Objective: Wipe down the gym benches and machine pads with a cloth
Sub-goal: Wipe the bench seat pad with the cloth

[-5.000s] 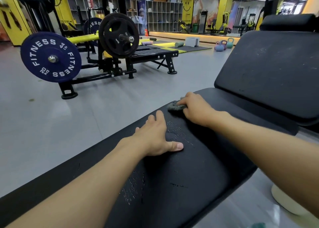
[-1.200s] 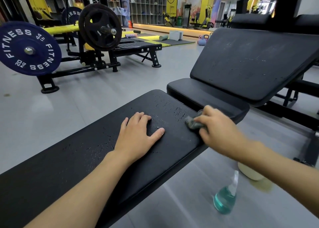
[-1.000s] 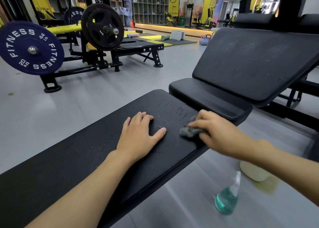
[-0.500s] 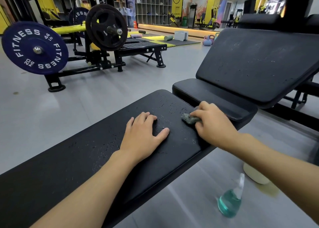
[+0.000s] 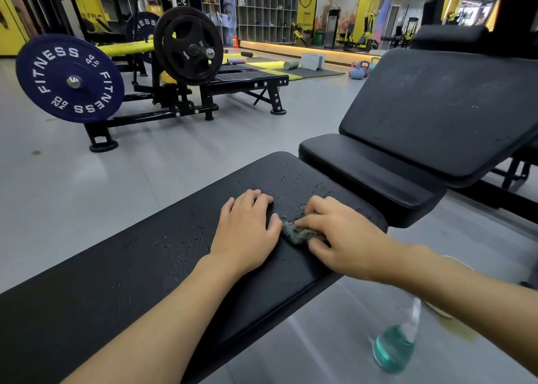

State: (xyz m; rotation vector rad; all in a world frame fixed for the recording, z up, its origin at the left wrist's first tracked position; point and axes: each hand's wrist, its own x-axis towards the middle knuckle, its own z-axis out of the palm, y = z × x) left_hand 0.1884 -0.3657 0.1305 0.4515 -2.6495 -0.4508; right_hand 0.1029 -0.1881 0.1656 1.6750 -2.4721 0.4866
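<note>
Three black padded surfaces fill the view: the long flat bench, its vinyl cracked and flaking, a short seat pad and a tilted back pad; beyond stand two round weight discs, one blue plate and one black plate; two bare hands rest on the flat bench, the left hand spread palm-down and holding nothing, the right hand with fingers curled round the cloth; one clear spray bottle of teal liquid stands on the grey floor; the one cloth, grey, fuzzy and bunched, now touches the left thumb; half a second ago they were apart.
</note>
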